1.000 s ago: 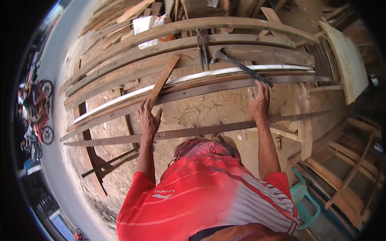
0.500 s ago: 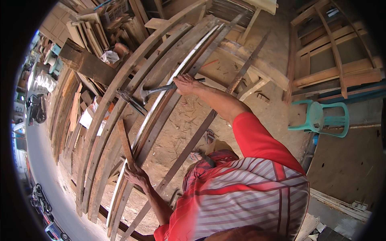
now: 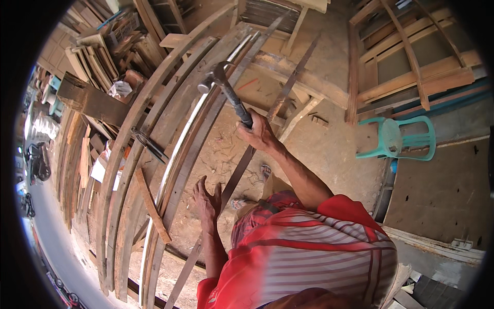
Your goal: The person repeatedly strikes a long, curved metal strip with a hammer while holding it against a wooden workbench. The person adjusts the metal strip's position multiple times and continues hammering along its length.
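In my right hand (image 3: 257, 132) is the dark handle of a claw hammer (image 3: 234, 99), held up with its head above the long boards. My left hand (image 3: 208, 200) is off the wood, fingers apart and holding nothing. To the left of it a short flat wooden strip (image 3: 152, 207) lies slanted across a long white-edged board (image 3: 181, 137). A pair of pincers (image 3: 148, 144) rests on the planks further left.
Long planks (image 3: 123, 247) lie side by side, with a narrow dark beam (image 3: 260, 136) nearer my body. Scrap wood (image 3: 90, 64) is stacked at the far left. Bent nails or chips litter the floor (image 3: 224, 149). A green plastic chair (image 3: 392, 138) and wooden frame (image 3: 409, 49) are right.
My left hand has let go of the wooden strip and moved right, toward my body. The right hand has lifted the hammer off the boards and swung its head upward.
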Motion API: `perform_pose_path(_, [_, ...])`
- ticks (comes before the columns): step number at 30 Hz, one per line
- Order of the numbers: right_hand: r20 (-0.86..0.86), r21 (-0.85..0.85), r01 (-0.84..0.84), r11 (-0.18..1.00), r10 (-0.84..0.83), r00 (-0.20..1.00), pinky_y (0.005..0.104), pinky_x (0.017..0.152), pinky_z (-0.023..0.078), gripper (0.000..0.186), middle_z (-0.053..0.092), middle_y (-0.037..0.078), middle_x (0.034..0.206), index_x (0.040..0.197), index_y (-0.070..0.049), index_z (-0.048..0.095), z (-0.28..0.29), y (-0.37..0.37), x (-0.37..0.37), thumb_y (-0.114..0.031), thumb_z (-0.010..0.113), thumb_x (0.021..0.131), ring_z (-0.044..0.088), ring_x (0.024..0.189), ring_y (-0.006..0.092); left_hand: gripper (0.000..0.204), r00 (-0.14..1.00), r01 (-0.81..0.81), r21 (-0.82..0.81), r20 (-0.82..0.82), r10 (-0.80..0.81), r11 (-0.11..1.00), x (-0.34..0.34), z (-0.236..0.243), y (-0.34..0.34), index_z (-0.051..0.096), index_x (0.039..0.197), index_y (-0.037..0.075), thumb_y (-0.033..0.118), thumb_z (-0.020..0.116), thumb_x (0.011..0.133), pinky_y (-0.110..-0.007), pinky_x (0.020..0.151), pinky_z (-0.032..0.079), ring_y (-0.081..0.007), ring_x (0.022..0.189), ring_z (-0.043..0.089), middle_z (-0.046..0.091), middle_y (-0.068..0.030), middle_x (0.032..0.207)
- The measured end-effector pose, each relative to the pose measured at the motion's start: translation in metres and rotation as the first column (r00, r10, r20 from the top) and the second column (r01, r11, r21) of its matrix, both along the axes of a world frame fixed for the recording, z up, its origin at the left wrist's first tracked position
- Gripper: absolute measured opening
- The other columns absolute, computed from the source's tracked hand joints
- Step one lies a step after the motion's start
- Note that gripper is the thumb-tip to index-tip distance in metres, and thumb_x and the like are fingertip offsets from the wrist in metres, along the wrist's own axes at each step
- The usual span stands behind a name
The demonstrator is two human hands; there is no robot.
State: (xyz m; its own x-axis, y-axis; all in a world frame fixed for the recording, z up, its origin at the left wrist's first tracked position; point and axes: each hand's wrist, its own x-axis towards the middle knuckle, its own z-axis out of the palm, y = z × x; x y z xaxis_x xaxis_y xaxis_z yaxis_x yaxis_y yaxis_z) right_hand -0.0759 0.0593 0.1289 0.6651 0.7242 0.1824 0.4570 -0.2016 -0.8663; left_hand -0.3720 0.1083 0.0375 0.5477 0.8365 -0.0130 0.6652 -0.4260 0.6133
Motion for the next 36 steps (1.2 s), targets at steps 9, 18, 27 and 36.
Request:
perform_pose_path(9, [-0.375,0.455,0.116,0.883,0.071,0.924,0.0285,0.052,0.044,0.026,0.051,-0.002,0.062,0.088,-0.002,0.06,0.042,-0.085,0.112,-0.022,0.067,0.103,0.051,0.053,0.0095,0.093,0.942,0.203,-0.216,-0.224,-0.251,0.955,0.11,-0.04,0.0,0.046,0.152,0.005,0.046,0.086,0.078,-0.049,0.093,0.052,-0.0394,0.114,0.066,0.069,-0.0234,0.121])
perform_pose_path(18, [0.052,0.246,-0.203,0.948,0.196,0.979,0.0384,0.06,0.053,0.021,0.067,0.011,0.073,0.092,-0.007,0.064,0.042,-0.113,0.178,-0.022,0.08,0.091,0.069,0.064,0.0252,0.041,0.96,0.034,-0.41,-0.24,-0.144,0.911,0.024,-0.065,-0.041,0.063,0.117,0.006,0.03,0.077,0.088,-0.04,0.064,0.051,-0.0207,0.067,0.062,0.066,-0.0114,0.082])
perform_pose_path(27, [0.484,-0.009,-0.865,0.501,0.76,0.435,0.0436,0.053,0.056,0.013,0.066,0.01,0.064,0.078,-0.014,0.062,-0.057,-0.053,0.098,-0.024,0.063,0.086,0.072,0.062,0.0289,0.043,0.9,-0.163,-0.27,-0.436,0.031,0.949,0.039,-0.073,-0.049,0.07,0.101,0.013,0.05,0.078,0.081,-0.048,0.074,0.056,-0.0377,0.085,0.074,0.075,-0.0158,0.089])
perform_pose_path(36, [0.459,-0.275,-0.849,0.451,0.838,0.297,0.0464,0.056,0.056,0.013,0.066,0.011,0.066,0.081,-0.013,0.06,-0.113,-0.037,0.112,-0.023,0.059,0.088,0.072,0.066,0.0333,0.039,0.875,-0.164,-0.14,-0.478,0.078,0.976,0.055,-0.055,-0.06,0.07,0.097,0.015,0.049,0.079,0.08,-0.048,0.07,0.057,-0.038,0.078,0.073,0.075,-0.0138,0.082])
